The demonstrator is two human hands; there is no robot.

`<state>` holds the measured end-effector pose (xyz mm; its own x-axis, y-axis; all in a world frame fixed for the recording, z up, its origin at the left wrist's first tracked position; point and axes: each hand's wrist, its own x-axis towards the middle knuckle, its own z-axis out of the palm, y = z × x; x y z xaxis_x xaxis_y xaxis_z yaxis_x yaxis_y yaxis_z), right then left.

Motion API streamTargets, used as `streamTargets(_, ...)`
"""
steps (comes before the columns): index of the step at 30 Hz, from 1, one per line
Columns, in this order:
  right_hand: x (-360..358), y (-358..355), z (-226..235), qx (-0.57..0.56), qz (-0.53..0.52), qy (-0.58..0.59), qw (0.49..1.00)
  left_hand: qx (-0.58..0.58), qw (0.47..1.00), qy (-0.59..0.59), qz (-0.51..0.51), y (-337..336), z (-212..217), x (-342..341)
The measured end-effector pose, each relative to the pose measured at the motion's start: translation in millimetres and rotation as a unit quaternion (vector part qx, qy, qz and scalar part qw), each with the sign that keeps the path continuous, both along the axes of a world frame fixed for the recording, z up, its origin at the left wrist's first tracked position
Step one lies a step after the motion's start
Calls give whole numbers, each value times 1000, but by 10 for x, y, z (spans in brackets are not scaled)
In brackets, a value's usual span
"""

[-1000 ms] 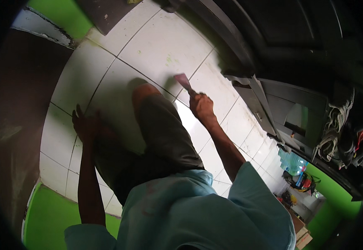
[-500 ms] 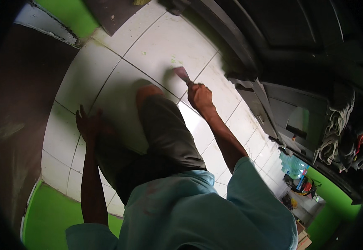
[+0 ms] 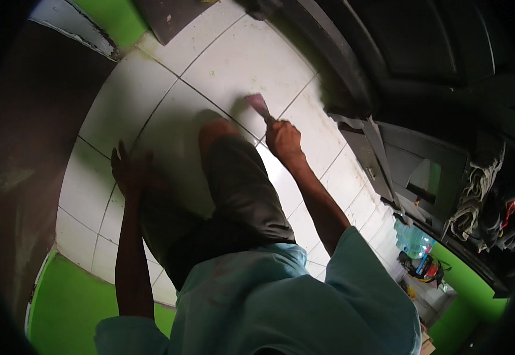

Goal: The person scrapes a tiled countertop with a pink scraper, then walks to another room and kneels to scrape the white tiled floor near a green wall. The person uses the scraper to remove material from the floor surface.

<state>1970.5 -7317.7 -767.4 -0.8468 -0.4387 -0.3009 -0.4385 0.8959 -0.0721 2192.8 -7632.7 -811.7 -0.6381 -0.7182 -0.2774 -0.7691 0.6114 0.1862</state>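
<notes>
My right hand is closed round the handle of a scraper with a flat, reddish blade. The blade points forward and left, over the white tiled floor; whether its edge touches the tile I cannot tell. Small green specks mark the tile just beyond the blade. Away to the left, my left hand is spread with its fingers apart and nothing in it, beside my leg and low over the tiles. My bent knee lies between the two hands.
Dark furniture with panelled doors lines the right, with grey cloths hanging from it. Further back right are a clear plastic bottle and a dark bag. A brown panel stands at the left, next to green wall.
Green specks in front of the blade look fewer and fainter. The scraper has barely shifted in my right hand, and the whole view has turned slightly.
</notes>
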Motion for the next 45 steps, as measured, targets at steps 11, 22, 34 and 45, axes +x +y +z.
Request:
streamTargets(11, 43, -118, 25, 8, 8, 32, 999, -11, 1000, -8, -4, 23, 53, -25)
streamTargets(22, 188, 356, -212, 25, 159, 337, 928, -2, 1000, -21, -15, 9, 58, -16)
streamTargets(34, -298, 429, -367, -127, 84, 171, 973, 20, 999, -25, 14, 32, 141, -66)
streamTargets(45, -324, 345, 56, -47, 35, 54, 997, 16, 1000, -19, 19, 6, 85, -17)
